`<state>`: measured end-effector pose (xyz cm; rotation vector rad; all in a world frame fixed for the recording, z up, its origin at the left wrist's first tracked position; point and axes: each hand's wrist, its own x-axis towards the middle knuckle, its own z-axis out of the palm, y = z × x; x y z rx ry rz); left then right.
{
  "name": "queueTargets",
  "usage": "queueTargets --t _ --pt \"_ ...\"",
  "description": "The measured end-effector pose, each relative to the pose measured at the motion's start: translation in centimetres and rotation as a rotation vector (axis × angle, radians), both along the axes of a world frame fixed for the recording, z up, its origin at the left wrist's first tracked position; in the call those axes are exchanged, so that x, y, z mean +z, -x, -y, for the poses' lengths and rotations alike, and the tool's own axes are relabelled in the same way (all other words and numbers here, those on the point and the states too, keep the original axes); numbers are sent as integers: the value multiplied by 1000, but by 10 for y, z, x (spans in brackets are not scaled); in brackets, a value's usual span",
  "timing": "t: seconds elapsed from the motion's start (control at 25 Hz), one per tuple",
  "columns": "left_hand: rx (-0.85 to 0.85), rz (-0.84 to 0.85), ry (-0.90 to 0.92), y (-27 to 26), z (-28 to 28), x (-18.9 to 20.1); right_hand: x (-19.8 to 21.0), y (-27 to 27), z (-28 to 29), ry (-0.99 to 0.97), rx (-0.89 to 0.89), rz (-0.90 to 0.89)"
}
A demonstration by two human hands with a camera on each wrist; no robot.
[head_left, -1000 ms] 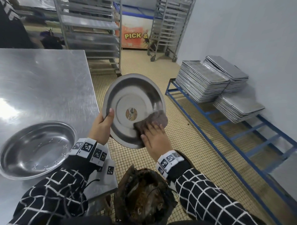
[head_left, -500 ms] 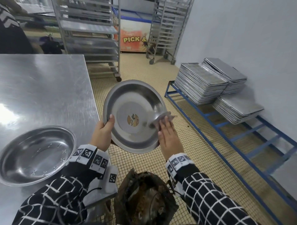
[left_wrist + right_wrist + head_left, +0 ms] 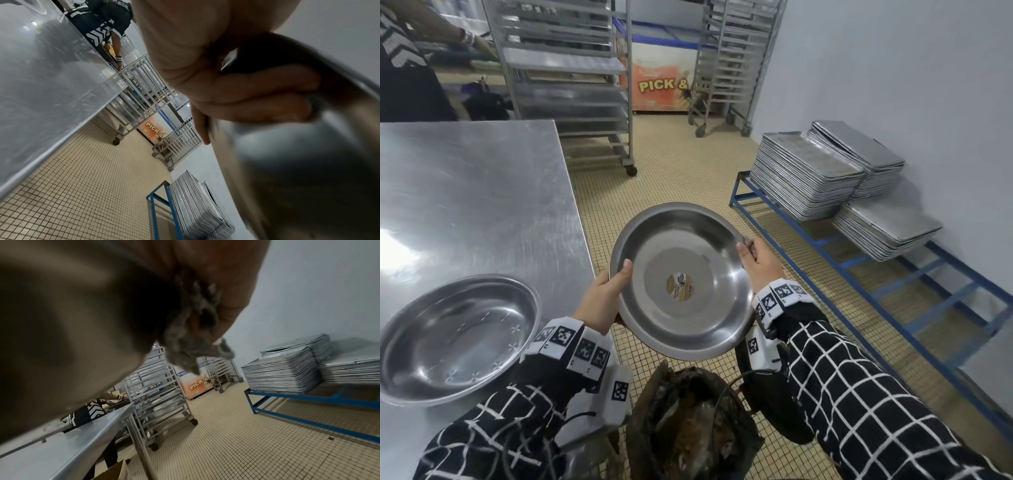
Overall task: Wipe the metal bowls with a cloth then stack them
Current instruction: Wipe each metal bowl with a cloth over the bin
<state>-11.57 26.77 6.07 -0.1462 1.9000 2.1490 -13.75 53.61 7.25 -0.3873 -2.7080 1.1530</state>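
While the round, shallow stainless-steel bowl [image 3: 681, 281] is held tilted over the tiled floor, beside the tabletop [image 3: 472, 192], both hands grip its rim. Left hand [image 3: 604, 294]: thumb hooked over the near-left edge, fingers [image 3: 267, 104] curled under the outer wall. Right hand [image 3: 760, 263]: pinches the right rim with the grey, nubbly cloth [image 3: 195, 344] bunched in its palm against the metal.

A second, similar steel bowl [image 3: 453, 337] rests upright on the brushed-steel tabletop, well apart from the held one.

Handling, by judgement: thin pressed steel, light and stiff, won't dent under a firm pinch; polished surface looks slick, so the rolled rim is the safest hold, two opposite points as now. Round paper sticker [image 3: 680, 287] at the flat centre; walls slope gently, so nesting into the other bowl should go easily. Cloth is soft and limp, conforms to curves.
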Motion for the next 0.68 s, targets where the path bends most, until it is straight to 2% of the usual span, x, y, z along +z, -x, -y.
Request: queueTargets --t 0.12,0.24,0.32,0.4,0.52,0.68 --pt "73 -8 -39 0 -3 -2 -4 -2 15 54 -148 -64" --pt "88 4 -35 2 -3 -5 -4 2 20 416 -226 -65" --pt "109 5 -46 5 -1 -4 -4 5 13 619 -204 34" --pt "135 5 -80 5 1 0 -4 2 7 557 -117 89" --pt "148 -37 -100 6 0 3 0 -11 11 382 -25 27" --pt "198 -66 -166 2 -11 4 -6 -21 26 399 -172 -40"
